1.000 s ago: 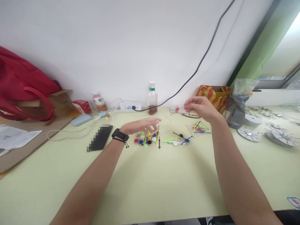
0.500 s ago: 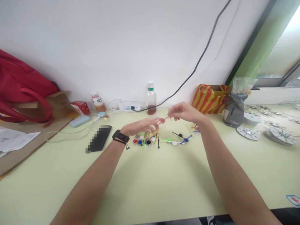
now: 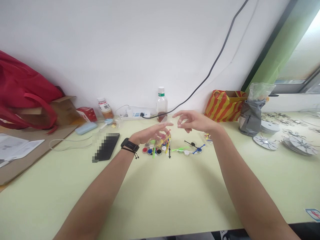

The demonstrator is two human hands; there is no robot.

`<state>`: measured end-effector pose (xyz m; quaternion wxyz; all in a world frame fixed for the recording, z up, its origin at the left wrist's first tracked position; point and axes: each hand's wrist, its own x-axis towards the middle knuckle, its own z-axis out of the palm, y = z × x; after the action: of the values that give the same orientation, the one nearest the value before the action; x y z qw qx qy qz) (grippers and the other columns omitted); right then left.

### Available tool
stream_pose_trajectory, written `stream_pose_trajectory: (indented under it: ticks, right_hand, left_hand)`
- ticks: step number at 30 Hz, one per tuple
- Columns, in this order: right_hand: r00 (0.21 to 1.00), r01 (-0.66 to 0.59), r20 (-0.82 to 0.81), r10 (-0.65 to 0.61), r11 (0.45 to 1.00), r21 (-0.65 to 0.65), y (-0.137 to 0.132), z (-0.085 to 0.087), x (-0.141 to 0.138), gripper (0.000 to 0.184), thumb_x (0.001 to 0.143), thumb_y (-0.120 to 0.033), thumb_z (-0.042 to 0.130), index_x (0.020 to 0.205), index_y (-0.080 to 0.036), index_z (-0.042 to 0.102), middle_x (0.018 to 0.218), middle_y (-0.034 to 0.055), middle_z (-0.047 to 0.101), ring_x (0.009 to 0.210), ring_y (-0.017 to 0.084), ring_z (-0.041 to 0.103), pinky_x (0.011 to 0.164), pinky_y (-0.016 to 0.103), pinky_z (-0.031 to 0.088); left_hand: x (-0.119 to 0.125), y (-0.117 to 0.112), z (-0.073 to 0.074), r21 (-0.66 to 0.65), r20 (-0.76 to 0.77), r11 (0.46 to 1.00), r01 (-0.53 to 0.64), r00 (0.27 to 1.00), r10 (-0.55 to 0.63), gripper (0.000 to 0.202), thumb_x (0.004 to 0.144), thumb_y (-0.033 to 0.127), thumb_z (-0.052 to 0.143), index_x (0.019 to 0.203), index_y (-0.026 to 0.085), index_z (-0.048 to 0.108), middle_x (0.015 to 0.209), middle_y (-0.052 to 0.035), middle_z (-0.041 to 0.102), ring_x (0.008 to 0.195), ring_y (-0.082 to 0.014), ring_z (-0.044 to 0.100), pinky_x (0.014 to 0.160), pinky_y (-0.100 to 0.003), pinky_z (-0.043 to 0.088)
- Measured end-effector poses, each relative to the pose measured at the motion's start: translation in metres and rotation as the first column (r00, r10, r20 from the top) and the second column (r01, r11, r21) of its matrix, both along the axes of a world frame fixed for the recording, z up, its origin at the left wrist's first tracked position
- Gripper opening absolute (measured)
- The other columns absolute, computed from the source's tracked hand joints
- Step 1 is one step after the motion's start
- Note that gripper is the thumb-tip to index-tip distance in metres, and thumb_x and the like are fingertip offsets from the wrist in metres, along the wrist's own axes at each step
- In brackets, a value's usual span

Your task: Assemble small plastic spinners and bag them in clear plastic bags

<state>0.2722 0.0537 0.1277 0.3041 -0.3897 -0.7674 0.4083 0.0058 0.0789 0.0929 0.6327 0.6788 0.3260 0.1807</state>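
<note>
From afar I see my left hand (image 3: 149, 134) holding coloured pieces (image 3: 165, 139), my right hand (image 3: 197, 121) loosely spread beside it.

Toward the left end of the pale yellow-green surface (image 3: 175, 200), a red fabric bag (image 3: 22, 78) with looped straps sits against a brown cardboard box (image 3: 63, 110), with white printed sheets (image 3: 18, 145) in front. Along the back edge stand a small red-and-white carton (image 3: 87, 114), a white-labelled plastic bottle (image 3: 106, 109) and a clear bottle (image 3: 162, 105) with a white cap, green band and dark brown liquid. A black cable (image 3: 212, 68) runs down to a white power strip (image 3: 148, 111). Near the back right corner are a red-and-yellow striped bag (image 3: 221, 106), a grey pouch (image 3: 251, 116) and round grey-white slotted discs (image 3: 265, 143).
</note>
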Motion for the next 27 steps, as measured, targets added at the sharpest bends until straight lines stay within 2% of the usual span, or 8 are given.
stream_pose_trajectory:
  ticks: [5, 10, 13, 15, 18, 21, 24, 27]
  right_hand:
    - [0.990, 0.070, -0.131, -0.059, 0.994, 0.083, 0.000, 0.003, -0.002, 0.006, 0.080, -0.025, 0.069, 0.084, -0.020, 0.067, 0.084, 0.0034, 0.067, 0.081, 0.017, 0.063, 0.075, 0.029, 0.052]
    - [0.955, 0.235, -0.210, -0.211, 0.968, 0.093, 0.012, -0.007, 0.005, 0.013, 0.088, -0.028, 0.055, 0.087, -0.021, 0.065, 0.103, 0.0068, 0.069, 0.091, 0.019, 0.064, 0.081, 0.029, 0.054]
    - [0.925, 0.380, -0.029, -0.379, 0.922, 0.076, 0.026, -0.023, 0.016, 0.024, 0.098, -0.032, 0.044, 0.111, -0.023, 0.062, 0.121, 0.0079, 0.066, 0.091, 0.017, 0.067, 0.079, 0.028, 0.055]
    - [0.853, 0.455, 0.250, -0.459, 0.887, 0.078, 0.034, -0.036, 0.025, 0.025, 0.100, -0.032, 0.041, 0.118, -0.022, 0.057, 0.120, 0.0091, 0.067, 0.089, 0.017, 0.068, 0.077, 0.028, 0.054]
    - [0.801, 0.428, 0.459, -0.384, 0.904, 0.009, 0.039, -0.053, 0.037, 0.021, 0.093, -0.038, 0.062, 0.099, -0.018, 0.065, 0.097, 0.0101, 0.073, 0.077, 0.021, 0.068, 0.070, 0.030, 0.051]
    - [0.756, 0.288, 0.634, -0.162, 0.953, -0.099, 0.040, -0.064, 0.040, 0.030, 0.079, -0.047, 0.078, 0.082, -0.019, 0.070, 0.083, 0.0081, 0.074, 0.074, 0.023, 0.068, 0.066, 0.031, 0.048]
    - [0.683, 0.193, 0.730, -0.020, 0.969, -0.155, 0.042, -0.070, 0.037, 0.025, 0.069, -0.041, 0.084, 0.082, -0.021, 0.075, 0.088, 0.0059, 0.077, 0.082, 0.024, 0.069, 0.067, 0.030, 0.048]
    - [0.684, 0.183, 0.729, -0.012, 0.970, -0.157, 0.045, -0.072, 0.034, 0.017, 0.065, -0.028, 0.081, 0.080, -0.021, 0.077, 0.087, 0.0044, 0.077, 0.082, 0.024, 0.069, 0.067, 0.029, 0.047]
  left_hand:
    - [0.003, -0.001, -0.005, -0.202, 0.169, 0.971, 0.124, 0.981, -0.090, 0.084, 0.091, 0.084, 0.040, 0.148, 0.024, 0.052, 0.112, -0.0137, 0.069, 0.089, -0.0254, 0.065, 0.071, -0.033, 0.048]
    - [0.008, 0.003, -0.021, -0.241, 0.227, 0.957, 0.162, 0.968, -0.107, 0.061, 0.094, 0.067, 0.058, 0.129, 0.018, 0.064, 0.089, -0.0087, 0.068, 0.078, -0.0212, 0.064, 0.072, -0.033, 0.049]
    - [0.007, 0.008, -0.028, -0.152, 0.190, 0.987, 0.055, 0.981, -0.026, 0.047, 0.091, 0.052, 0.072, 0.121, 0.015, 0.067, 0.092, -0.0079, 0.069, 0.081, -0.0185, 0.067, 0.081, -0.034, 0.053]
    - [0.006, 0.012, -0.030, -0.083, 0.165, 0.997, -0.005, 0.986, 0.019, 0.049, 0.089, 0.048, 0.077, 0.123, 0.015, 0.065, 0.103, -0.0118, 0.072, 0.087, -0.0203, 0.071, 0.090, -0.039, 0.054]
    - [0.007, 0.013, -0.028, 0.052, 0.224, 0.990, -0.128, 0.968, 0.114, 0.055, 0.086, 0.046, 0.081, 0.128, 0.016, 0.062, 0.119, -0.0167, 0.073, 0.096, -0.0236, 0.075, 0.096, -0.044, 0.055]
    - [0.012, 0.012, -0.029, 0.158, 0.294, 0.962, -0.224, 0.940, 0.170, 0.063, 0.082, 0.040, 0.086, 0.135, 0.020, 0.058, 0.126, -0.0160, 0.071, 0.102, -0.0236, 0.074, 0.096, -0.043, 0.057]
    - [0.018, 0.009, -0.034, 0.115, 0.175, 0.980, -0.159, 0.975, 0.138, 0.069, 0.073, 0.037, 0.093, 0.132, 0.018, 0.062, 0.116, -0.0158, 0.074, 0.094, -0.0238, 0.076, 0.089, -0.043, 0.060]
    - [0.024, 0.006, -0.039, 0.118, 0.121, 0.982, -0.148, 0.984, 0.134, 0.062, 0.069, 0.039, 0.095, 0.120, 0.014, 0.069, 0.106, -0.0139, 0.076, 0.093, -0.0249, 0.076, 0.088, -0.043, 0.061]
